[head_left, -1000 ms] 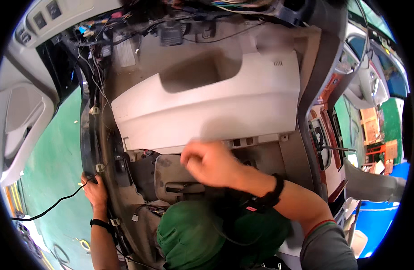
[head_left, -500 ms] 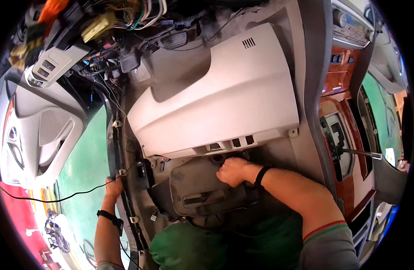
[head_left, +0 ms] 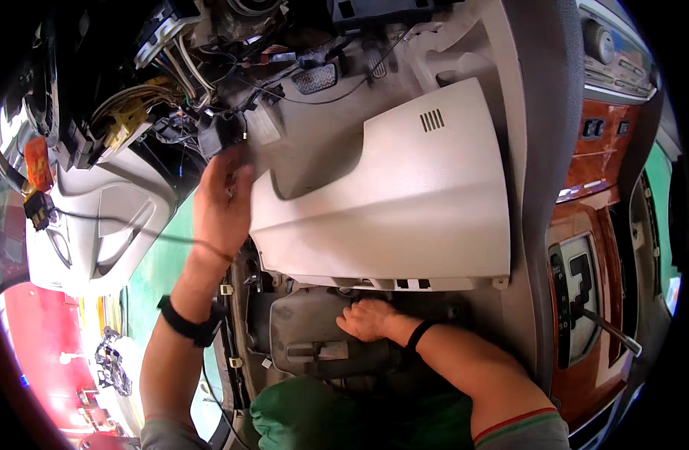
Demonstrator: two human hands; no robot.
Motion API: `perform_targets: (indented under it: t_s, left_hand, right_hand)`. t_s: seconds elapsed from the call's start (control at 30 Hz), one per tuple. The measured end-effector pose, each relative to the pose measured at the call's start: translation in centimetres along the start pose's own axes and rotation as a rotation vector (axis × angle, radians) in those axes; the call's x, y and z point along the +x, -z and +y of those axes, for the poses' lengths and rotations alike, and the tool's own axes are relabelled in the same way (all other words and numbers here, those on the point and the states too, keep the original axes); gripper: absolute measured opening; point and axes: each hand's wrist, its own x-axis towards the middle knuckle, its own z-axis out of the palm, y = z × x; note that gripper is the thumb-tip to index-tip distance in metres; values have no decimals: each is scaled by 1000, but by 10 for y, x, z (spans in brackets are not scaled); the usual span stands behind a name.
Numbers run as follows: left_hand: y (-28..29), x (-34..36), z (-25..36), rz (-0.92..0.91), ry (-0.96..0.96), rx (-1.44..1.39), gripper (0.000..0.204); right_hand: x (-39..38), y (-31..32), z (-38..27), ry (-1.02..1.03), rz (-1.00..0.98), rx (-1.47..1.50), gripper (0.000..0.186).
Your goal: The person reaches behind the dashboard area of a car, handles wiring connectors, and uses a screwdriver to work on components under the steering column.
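A large beige lower dash panel (head_left: 404,217) with a slotted vent and a curved cutout lies in the car's footwell in front of me. My left hand (head_left: 223,206) is raised beside its left end, just below a black box-shaped part (head_left: 215,135) among the wiring. The thumb and fingers are bent and apart; I make out nothing held. Below the panel's near edge, my right hand (head_left: 365,320) rests with curled fingers on a dark grey floor piece (head_left: 303,319). Whatever its fingers hold, if anything, is hidden.
Loose wires and a yellow connector (head_left: 127,127) hang at upper left, with an orange connector (head_left: 37,161) farther left. A thin black cable passes by my left wrist. Beyond are pedals (head_left: 314,77). The console with gear lever (head_left: 613,330) bounds the right; the open door (head_left: 108,217) stands left.
My left hand has come up from the door sill to the hanging wiring. My right hand stays below the panel. The view has shifted, showing more of the wiring above.
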Motion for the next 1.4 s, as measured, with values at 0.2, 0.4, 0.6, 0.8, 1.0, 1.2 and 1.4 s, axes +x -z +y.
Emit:
perform_targets:
  t_s: [0.2, 0.4, 0.6, 0.8, 1.0, 1.2, 1.4]
  left_hand:
    - [-62, 57, 31, -24, -7, -33, 39]
    - [-91, 97, 45, -74, -405, 291, 52]
    - [-99, 112, 69, -45, -263, 653, 50]
    - [-107, 126, 68, 70, -397, 932, 45]
    - [-108, 158, 111, -406, -134, 1163, 46]
    - [-112, 164, 98, -491, -119, 1295, 54]
    - [-95, 177, 91, -513, -113, 1345, 49]
  right_hand:
    - [11, -2, 4, -77, -100, 86, 12]
    - [17, 13, 6, -154, -124, 128, 14]
    - [17, 12, 15, -153, -112, 169, 19]
    - [30, 7, 13, -112, -153, 105, 19]
    - [32, 6, 23, -214, -227, 146, 20]
    - [40, 4, 24, -242, -376, 137, 19]
    - [48, 20, 9, -223, -367, 122, 18]
